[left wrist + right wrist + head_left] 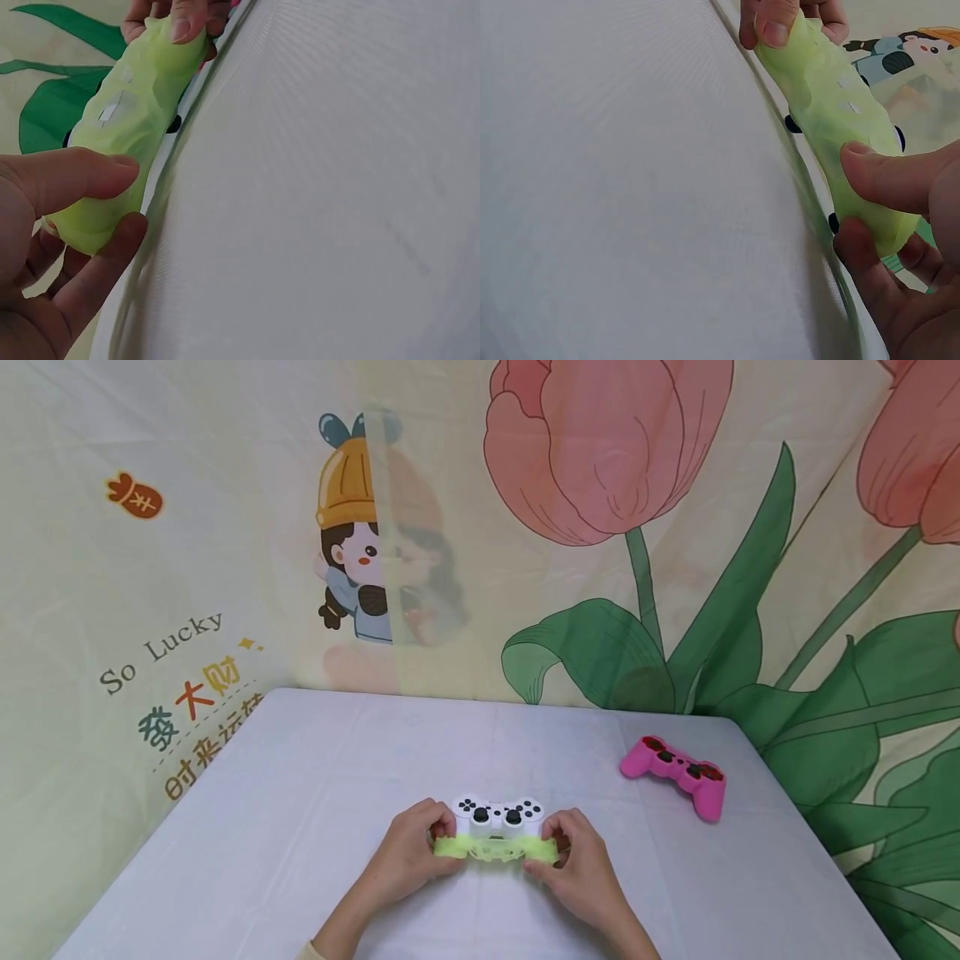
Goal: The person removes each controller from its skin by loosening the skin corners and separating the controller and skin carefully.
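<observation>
A white game controller point(497, 808) faces up in the middle of the head view, with black thumbsticks and buttons. A translucent yellow-green silicone sleeve point(495, 849) covers its near side and handles, while the button face shows bare. My left hand point(405, 853) grips the left handle through the sleeve, thumb on the near side and fingers curled round. On the other handle, my right hand point(583, 870) holds on the same way. Both wrist views show the sleeve point(142, 90) point(832, 105) stretched over the controller's underside, thumbs pressing its ends.
A pink game controller point(678, 772) with red and black buttons lies at the right rear of the white-covered table point(360, 760). Behind the table hangs a printed cloth point(247, 527) with tulips, a cartoon figure and lettering.
</observation>
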Available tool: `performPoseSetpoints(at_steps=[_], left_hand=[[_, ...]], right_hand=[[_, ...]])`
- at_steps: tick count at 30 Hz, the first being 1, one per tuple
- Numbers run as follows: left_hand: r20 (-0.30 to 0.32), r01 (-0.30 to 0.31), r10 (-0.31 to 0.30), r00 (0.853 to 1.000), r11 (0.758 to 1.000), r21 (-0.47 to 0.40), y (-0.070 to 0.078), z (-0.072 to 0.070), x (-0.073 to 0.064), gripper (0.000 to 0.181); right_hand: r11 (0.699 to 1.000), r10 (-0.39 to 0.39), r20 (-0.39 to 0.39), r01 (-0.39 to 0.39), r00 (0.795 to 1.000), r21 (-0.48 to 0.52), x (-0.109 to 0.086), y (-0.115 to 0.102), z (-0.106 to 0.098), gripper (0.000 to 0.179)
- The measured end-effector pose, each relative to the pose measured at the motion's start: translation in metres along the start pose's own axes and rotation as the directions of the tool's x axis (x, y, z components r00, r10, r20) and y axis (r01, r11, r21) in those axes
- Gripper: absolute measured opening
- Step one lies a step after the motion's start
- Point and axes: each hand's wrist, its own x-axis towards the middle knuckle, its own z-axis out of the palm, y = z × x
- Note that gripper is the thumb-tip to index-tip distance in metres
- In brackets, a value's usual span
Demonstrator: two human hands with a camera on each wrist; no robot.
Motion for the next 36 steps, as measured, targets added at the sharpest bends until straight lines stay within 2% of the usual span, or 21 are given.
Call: performPoseSetpoints(at_steps=[4, 9, 14, 19, 25, 30, 36], left_hand=[[0.025, 0.069, -0.067, 0.997, 0.996, -0.058, 0.0007, -0.0004, 0.0003, 0.048], [0.073, 0.162, -0.151, 0.986, 0.972, -0.173, -0.001, -0.0003, 0.0012, 0.055], [0.076, 0.249, -0.238, 0.968, 0.941, -0.229, -0.0021, -0.0001, 0.0018, 0.056], [0.097, 0.307, -0.291, 0.952, 0.915, -0.263, -0.001, -0.0002, 0.0015, 0.056], [0.102, 0.319, -0.302, 0.948, 0.909, -0.27, 0.0001, -0.001, 0.0007, 0.053], [0.095, 0.304, -0.289, 0.953, 0.919, -0.251, -0.0008, -0.0018, 0.001, 0.051], [0.079, 0.293, -0.283, 0.956, 0.934, -0.203, 0.0002, -0.003, 0.0012, 0.05]], right_hand=[[0.993, 0.085, 0.022, -0.087, 0.996, 0.082, 0.0015, 0.0014, -0.0001, 0.057], [0.959, 0.189, 0.073, -0.2, 0.979, 0.199, 0.0035, 0.0024, 0.0, 0.057], [0.927, 0.268, 0.103, -0.286, 0.958, 0.245, 0.004, 0.0036, -0.0015, 0.056], [0.916, 0.3, 0.103, -0.317, 0.948, 0.246, 0.0028, 0.0024, -0.0036, 0.056], [0.924, 0.301, 0.096, -0.315, 0.949, 0.214, 0.0028, 0.0023, -0.003, 0.053], [0.944, 0.274, 0.102, -0.287, 0.956, 0.162, 0.0025, 0.0017, -0.003, 0.051], [0.955, 0.235, 0.139, -0.255, 0.962, 0.151, 0.0011, -0.0011, -0.0036, 0.049]])
